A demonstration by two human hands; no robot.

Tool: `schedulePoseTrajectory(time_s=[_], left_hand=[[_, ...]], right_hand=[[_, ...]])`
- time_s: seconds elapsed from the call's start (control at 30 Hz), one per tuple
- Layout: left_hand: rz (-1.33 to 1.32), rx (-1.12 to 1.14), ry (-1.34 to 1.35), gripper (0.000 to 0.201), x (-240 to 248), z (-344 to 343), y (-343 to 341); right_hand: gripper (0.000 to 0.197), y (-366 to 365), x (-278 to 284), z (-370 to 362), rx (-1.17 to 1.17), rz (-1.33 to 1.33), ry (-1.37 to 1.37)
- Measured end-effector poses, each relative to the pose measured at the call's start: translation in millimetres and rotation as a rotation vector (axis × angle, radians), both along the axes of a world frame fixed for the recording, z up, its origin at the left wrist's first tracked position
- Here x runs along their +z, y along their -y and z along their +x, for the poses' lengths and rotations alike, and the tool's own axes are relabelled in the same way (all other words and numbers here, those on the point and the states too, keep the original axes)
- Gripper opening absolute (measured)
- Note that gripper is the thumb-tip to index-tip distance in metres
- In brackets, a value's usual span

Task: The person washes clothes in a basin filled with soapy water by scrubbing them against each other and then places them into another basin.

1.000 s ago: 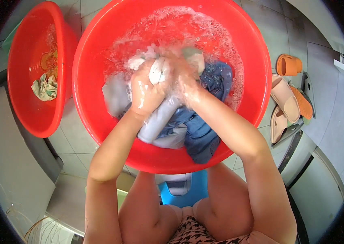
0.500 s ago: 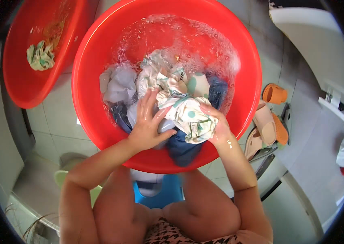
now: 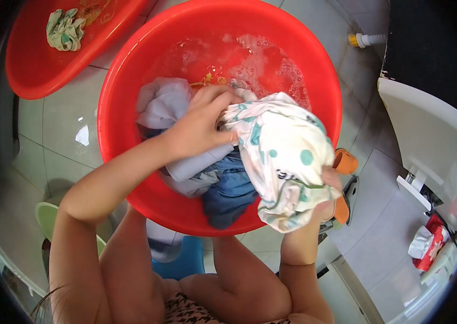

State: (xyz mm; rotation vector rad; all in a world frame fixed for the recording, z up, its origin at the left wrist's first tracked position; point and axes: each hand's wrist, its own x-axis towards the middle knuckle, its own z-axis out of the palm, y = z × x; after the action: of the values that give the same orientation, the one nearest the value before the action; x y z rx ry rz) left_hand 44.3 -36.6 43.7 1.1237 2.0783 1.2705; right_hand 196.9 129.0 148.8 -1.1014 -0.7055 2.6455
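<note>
A wet white garment (image 3: 288, 146) with green dots and dark lettering is stretched between my two hands above the big red basin (image 3: 114, 102). My left hand (image 3: 204, 119) is closed on its left edge, with the thumb below. Over the basin's right rim, my right hand (image 3: 330, 189) grips the other end, mostly covered by the fabric. Beneath my left hand in the basin lie pale grey-white cloth (image 3: 166, 102) and dark blue cloth (image 3: 231, 189). Soapy water (image 3: 255, 56) with foam fills the far part.
A second red basin (image 3: 34, 70) at the far left holds a crumpled green-and-white cloth (image 3: 66, 29). Orange slippers (image 3: 345, 161) lie on the tiles to the right. A white panel (image 3: 428, 113), a red tissue pack (image 3: 431, 245), a blue stool (image 3: 182, 259) and a green bowl (image 3: 50, 216) stand around me.
The patterned garment has been lifted from the pile and spread out to the right. My right hand moved right with it; my left hand moved up and now grips its edge. The view has shifted.
</note>
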Motion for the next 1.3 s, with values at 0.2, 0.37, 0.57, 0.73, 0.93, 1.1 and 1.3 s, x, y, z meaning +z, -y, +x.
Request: schedulePoseTrajectory(time_s=[0.2, 0.37, 0.57, 0.73, 0.93, 1.1, 1.3], left_hand=[[0.109, 0.105, 0.876, 0.017, 49, -56, -12], [0.054, 0.096, 0.182, 0.033, 20, -67, -22], [-0.334, -0.213, -0.471, 0.045, -53, -30, -22], [-0.446, -0.140, -0.413, 0.057, -97, -24, -18], [-0.101, 0.236, -0.151, 0.054, -127, 13, -12], [-0.292, -0.250, -0.112, 0.044, -100, -14, -15], [-0.262, -0.159, -0.249, 0.051, -30, 12, 17]], right_hand=[[0.060, -59, -21, -3, 0.144, 0.329, 0.107], [0.064, -61, -92, -28, 0.471, 1.076, 0.388], [0.072, -11, -140, -62, 0.853, 1.922, 0.309], [0.072, -9, -176, -55, 1.076, 1.956, 0.513], [0.070, -4, -211, -59, 1.204, 2.236, 0.690], [0.058, -18, -235, -63, 0.935, 2.086, 0.693], [0.027, -18, -110, -65, 0.701, 1.526, 0.751]])
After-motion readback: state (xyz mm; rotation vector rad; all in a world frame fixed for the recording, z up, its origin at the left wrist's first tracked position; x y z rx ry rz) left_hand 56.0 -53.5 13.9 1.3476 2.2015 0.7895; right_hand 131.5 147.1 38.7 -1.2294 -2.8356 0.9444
